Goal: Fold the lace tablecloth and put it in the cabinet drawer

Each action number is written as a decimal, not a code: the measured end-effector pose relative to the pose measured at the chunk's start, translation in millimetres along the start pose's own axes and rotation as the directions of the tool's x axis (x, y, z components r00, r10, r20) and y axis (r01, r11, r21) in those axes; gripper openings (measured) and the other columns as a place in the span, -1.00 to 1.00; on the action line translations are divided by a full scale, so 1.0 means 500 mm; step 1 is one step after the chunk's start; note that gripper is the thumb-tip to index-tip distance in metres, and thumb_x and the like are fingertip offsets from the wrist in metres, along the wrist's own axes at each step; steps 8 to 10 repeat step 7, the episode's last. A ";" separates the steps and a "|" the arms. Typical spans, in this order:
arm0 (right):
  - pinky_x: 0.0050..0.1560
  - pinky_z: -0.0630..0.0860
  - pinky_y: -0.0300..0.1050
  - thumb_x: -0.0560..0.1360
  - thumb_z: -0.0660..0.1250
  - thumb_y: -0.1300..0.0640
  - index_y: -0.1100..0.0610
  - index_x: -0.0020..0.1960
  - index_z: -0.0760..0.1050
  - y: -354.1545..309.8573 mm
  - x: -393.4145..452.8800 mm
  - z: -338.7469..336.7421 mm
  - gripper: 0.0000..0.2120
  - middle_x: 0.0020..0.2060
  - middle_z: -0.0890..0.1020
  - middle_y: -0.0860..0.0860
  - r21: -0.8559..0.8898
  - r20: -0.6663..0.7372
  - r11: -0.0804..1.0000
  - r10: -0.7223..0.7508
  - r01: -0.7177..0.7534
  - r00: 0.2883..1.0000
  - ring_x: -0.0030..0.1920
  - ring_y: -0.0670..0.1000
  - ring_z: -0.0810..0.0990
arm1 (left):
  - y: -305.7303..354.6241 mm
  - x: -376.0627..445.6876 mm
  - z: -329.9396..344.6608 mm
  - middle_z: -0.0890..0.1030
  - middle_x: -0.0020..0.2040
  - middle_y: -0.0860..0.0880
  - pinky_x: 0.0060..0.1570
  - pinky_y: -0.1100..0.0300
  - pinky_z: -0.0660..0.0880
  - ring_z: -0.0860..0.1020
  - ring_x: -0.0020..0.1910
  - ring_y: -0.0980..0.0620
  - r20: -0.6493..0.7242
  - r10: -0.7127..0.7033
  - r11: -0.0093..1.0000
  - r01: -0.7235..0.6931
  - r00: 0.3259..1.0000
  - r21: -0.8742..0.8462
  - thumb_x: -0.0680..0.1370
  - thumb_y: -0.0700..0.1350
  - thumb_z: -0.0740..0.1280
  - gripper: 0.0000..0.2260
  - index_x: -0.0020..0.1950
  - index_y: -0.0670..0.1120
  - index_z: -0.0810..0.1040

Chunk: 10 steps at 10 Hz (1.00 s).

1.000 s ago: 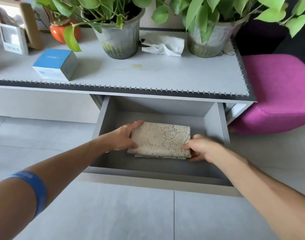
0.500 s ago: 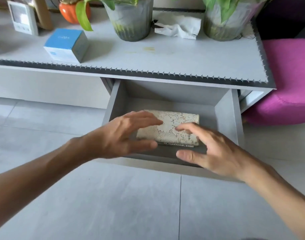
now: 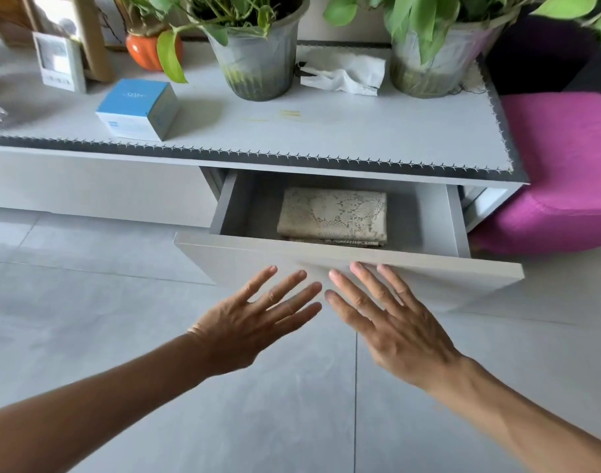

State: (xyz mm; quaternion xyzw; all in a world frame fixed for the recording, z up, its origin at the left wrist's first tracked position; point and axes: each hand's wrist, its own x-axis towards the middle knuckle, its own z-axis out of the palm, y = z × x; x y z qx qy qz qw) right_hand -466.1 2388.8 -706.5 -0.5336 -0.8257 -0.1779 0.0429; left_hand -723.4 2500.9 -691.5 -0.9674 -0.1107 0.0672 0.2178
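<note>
Item: folded lace tablecloth (image 3: 332,213) lay in the open drawer (image 3: 360,268). Your left hand (image 3: 254,322) and right hand (image 3: 388,319) were spread wide, empty. Risk: an uneven shove jamming the drawer.

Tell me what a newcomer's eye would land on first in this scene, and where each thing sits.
First, the two bare hands, left hand and right hand, fingers spread flat before the front panel of the open drawer. Next, the folded lace tablecloth lying inside that drawer, touched by neither hand. Then the bright magenta stool at the cabinet's right end and the two leafy potted plants on its top.
</note>
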 end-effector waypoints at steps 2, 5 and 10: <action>0.54 -0.03 0.14 0.49 0.08 0.33 0.17 0.57 0.03 0.094 0.033 0.072 -0.34 0.59 0.01 0.03 -0.195 0.104 0.978 0.096 -0.074 0.990 0.58 0.09 -0.02 | -0.117 0.061 0.054 -0.19 0.59 -0.17 0.51 -0.18 -0.12 -0.15 0.57 -0.15 0.090 -0.037 0.966 0.012 0.995 0.259 0.51 -0.06 0.12 -0.31 0.58 -0.18 -0.07; 0.54 -0.14 0.18 0.43 0.22 0.33 0.06 0.58 0.01 0.198 0.092 0.069 -0.22 0.57 -0.21 -0.06 -0.109 0.297 0.959 0.283 -0.263 0.912 0.58 0.08 -0.17 | -0.224 0.166 0.036 -0.32 0.57 -0.13 0.53 -0.10 -0.14 -0.26 0.56 -0.10 0.203 -0.093 0.987 0.064 0.975 0.146 0.56 -0.09 0.15 -0.33 0.58 -0.19 -0.12; 0.51 0.14 -0.04 0.48 0.28 0.09 -0.02 0.47 0.28 0.198 0.081 -0.017 -0.44 0.59 0.04 -0.02 0.286 0.262 0.877 0.315 -0.385 0.912 0.56 0.02 0.07 | -0.231 0.111 -0.023 0.10 0.59 0.07 0.40 0.11 0.29 0.17 0.53 0.06 0.259 -0.136 0.905 0.226 0.956 -0.360 0.58 0.07 0.20 -0.37 0.58 0.09 -0.02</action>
